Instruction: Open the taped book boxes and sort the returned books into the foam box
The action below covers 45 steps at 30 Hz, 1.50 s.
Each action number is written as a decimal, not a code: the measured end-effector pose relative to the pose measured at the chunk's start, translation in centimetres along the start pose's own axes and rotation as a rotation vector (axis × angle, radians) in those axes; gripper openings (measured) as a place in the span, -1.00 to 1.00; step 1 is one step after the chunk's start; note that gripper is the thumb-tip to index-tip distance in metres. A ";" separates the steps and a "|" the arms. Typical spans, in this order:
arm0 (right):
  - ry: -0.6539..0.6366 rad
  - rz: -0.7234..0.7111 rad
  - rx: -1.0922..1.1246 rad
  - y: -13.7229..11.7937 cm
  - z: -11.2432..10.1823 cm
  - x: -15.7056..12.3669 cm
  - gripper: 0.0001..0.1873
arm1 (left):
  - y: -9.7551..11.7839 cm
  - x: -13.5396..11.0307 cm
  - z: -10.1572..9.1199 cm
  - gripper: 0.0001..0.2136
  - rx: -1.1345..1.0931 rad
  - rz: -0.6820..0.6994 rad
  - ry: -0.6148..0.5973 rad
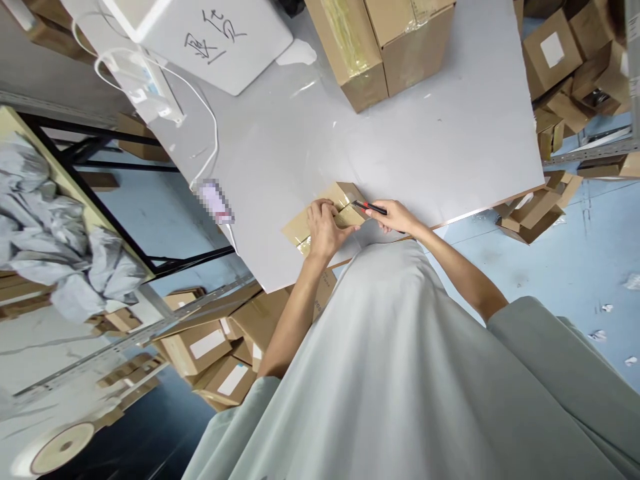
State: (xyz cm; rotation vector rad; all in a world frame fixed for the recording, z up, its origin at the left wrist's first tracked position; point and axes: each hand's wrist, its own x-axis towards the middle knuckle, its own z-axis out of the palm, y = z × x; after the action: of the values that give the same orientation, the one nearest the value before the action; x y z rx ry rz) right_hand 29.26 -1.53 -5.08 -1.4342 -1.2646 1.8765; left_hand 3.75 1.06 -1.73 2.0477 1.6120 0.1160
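Observation:
A small cardboard box [345, 193] lies at the near edge of the grey table, with clear tape running along its top. My left hand [324, 230] rests across the box, its thumb pointing right and its fingers on the top. In my right hand [395, 217] is a black and red box cutter [373, 208]. The cutter's tip is at the taped seam near the box's right end; whether it has entered the tape I cannot tell. My left palm covers the middle of the box.
Larger taped cartons [360, 73] stand at the back of the table [280, 140]. A white foam box [210, 40] with handwriting, a power strip [160, 87] and a white cable lie back left. Below the left edge, a big carton [250, 313] holds smaller boxes.

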 end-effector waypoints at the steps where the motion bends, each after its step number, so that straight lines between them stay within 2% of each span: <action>1: -0.016 -0.004 -0.025 -0.1 -0.2 0.1 -0.61 | 0.0 -0.1 0.0 -0.40 -0.004 0.003 0.005; 9: -0.054 0.003 -0.084 -0.7 -0.6 -0.3 -0.66 | 0.9 -0.6 0.6 -0.41 -0.029 0.009 0.038; 13: 0.085 0.067 0.080 -0.2 0.5 -0.4 -0.53 | 0.3 -1.1 -0.1 -0.42 -0.086 0.032 0.032; 16: 0.177 0.150 0.167 0.1 1.8 -0.5 -0.47 | -3.0 -1.6 -1.9 -0.49 -0.131 -0.023 0.130; 19: 0.197 0.210 0.174 0.0 3.2 -0.8 -0.46 | -7.8 -2.3 -3.8 -0.52 -0.148 -0.183 0.263; 21: 0.224 0.230 0.158 -0.6 3.9 -0.6 -0.49 | -10.2 -3.1 -4.6 -0.52 -0.156 -0.260 0.260; 23: 0.270 0.227 0.126 -1.6 4.4 0.4 -0.54 | -11.2 -4.4 -5.0 -0.50 -0.145 -0.297 0.231; 27: 0.279 0.162 0.003 -5.2 5.1 4.6 -0.63 | -9.5 -7.9 -4.6 -0.44 -0.176 -0.401 0.104; 31: 0.154 0.106 -0.225 -10.1 8.1 9.3 -0.63 | -6.3 -10.0 -2.7 -0.38 -0.455 -0.491 -0.219; 34: -0.037 0.063 -0.414 -12.9 11.8 11.2 -0.59 | -4.0 -10.1 -1.0 -0.35 -0.687 -0.427 -0.389; 37: -0.136 0.008 -0.439 -14.1 13.9 10.7 -0.67 | -2.0 -9.6 -0.7 -0.44 -0.640 -0.294 -0.396; 38: -0.116 -0.026 -0.439 -14.1 13.7 10.1 -0.73 | -1.6 -9.4 -0.9 -0.49 -0.586 -0.258 -0.379; 40: 0.011 -0.075 -0.409 -13.4 11.9 8.3 -0.81 | -1.0 -8.8 -1.8 -0.59 -0.502 -0.222 -0.317; 43: 0.284 -0.034 -0.265 -10.5 7.0 4.9 -0.73 | -0.9 -7.0 -2.9 -0.69 -0.401 -0.193 -0.115; 45: 0.419 0.027 -0.175 -7.7 4.1 2.7 -0.70 | -1.2 -5.0 -3.0 -0.67 -0.284 -0.138 0.023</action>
State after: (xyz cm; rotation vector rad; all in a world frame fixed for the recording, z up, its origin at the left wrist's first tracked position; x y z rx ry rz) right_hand 23.26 2.66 0.38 -1.8254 -1.2213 1.4032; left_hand 0.08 -2.37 1.58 1.7226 1.6410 0.3018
